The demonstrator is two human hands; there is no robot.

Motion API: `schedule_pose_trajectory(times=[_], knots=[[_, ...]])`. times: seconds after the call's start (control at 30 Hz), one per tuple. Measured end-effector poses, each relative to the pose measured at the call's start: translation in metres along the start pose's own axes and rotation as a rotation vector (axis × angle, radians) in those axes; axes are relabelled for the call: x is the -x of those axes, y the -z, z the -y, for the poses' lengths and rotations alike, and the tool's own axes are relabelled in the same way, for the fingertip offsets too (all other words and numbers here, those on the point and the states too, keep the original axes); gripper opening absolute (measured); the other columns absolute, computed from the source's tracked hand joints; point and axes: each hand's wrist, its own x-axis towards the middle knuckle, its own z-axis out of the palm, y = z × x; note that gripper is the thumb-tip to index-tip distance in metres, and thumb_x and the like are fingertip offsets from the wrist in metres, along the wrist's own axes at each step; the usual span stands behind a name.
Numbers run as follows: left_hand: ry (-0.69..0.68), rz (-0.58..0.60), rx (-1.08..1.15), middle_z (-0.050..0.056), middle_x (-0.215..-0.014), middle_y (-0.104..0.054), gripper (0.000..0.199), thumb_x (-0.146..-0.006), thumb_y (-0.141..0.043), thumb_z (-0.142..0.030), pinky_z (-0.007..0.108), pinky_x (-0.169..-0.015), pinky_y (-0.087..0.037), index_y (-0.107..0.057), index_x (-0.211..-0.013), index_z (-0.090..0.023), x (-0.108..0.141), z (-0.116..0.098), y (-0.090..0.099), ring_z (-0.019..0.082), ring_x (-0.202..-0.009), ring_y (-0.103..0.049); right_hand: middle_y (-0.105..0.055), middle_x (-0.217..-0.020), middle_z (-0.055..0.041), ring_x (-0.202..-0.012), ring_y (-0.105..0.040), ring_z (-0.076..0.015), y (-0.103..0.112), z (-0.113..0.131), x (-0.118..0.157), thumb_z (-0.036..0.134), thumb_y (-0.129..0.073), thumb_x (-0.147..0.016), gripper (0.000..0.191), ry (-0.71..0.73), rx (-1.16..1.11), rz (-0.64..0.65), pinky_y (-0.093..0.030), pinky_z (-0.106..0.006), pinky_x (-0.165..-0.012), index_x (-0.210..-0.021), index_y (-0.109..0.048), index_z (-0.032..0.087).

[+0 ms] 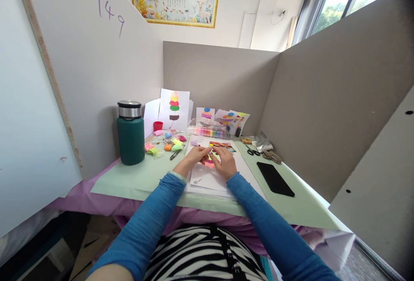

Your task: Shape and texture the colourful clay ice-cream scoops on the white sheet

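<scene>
My left hand [198, 155] and my right hand [224, 163] meet over the white paper [202, 181], fingers closed in a pinch. Between their fingertips shows a small pale piece of clay [210, 151], mostly covered by the fingers. Below the hands, a pink patch [210, 165] lies on the paper, with green and yellow partly visible above it. A lilac lump [194, 142] sits just beyond my left hand. Left of that hand lies a dark pen or craft knife [175, 154]; its exact kind is unclear.
A green bottle [130, 138] stands at left, near small bags of coloured clay [168, 146] and a red cup [158, 126]. A package of colours [210, 132] lies behind. Scissors [253, 151] and a black phone [274, 179] are at right. Grey partitions [220, 70] enclose the table.
</scene>
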Motion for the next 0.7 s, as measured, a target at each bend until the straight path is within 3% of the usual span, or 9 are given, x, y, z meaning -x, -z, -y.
schedule_pose_trajectory(times=[0.2,0.43,0.7], knots=[[-0.027,0.086,-0.135,0.001,-0.048,-0.050,0.057,-0.071,-0.059,-0.068,0.024,-0.048,-0.032,-0.057,-0.053,-0.014,0.0001,0.0017,-0.0009,0.009,-0.046,-0.044,-0.067,-0.097,-0.0095,-0.094,-0.059,-0.0235,0.0032,0.0035,-0.0014,0.037,-0.044,-0.095,0.030,0.034,-0.049,-0.020,-0.046,-0.040,-0.086,-0.104,-0.066,0.019],[-0.015,0.135,-0.090,0.001,-0.053,-0.053,0.058,-0.068,-0.062,-0.069,0.024,-0.052,-0.037,-0.062,-0.062,-0.011,0.0013,-0.0008,-0.0012,0.009,-0.049,-0.047,-0.067,-0.081,-0.0063,-0.080,-0.060,-0.0212,0.0047,0.0039,-0.0032,0.033,-0.049,-0.093,0.022,0.112,-0.099,-0.105,-0.047,-0.037,-0.076,-0.087,-0.066,0.020],[-0.029,0.152,-0.049,0.001,-0.061,-0.056,0.053,-0.069,-0.066,-0.063,0.024,-0.053,-0.038,-0.064,-0.073,-0.010,0.0015,0.0002,0.0003,0.008,-0.051,-0.049,-0.066,-0.086,-0.0065,-0.083,-0.059,-0.0215,0.0009,-0.0006,-0.0016,0.027,-0.056,-0.090,0.010,0.110,-0.157,-0.204,-0.048,-0.039,-0.078,-0.092,-0.063,0.021]])
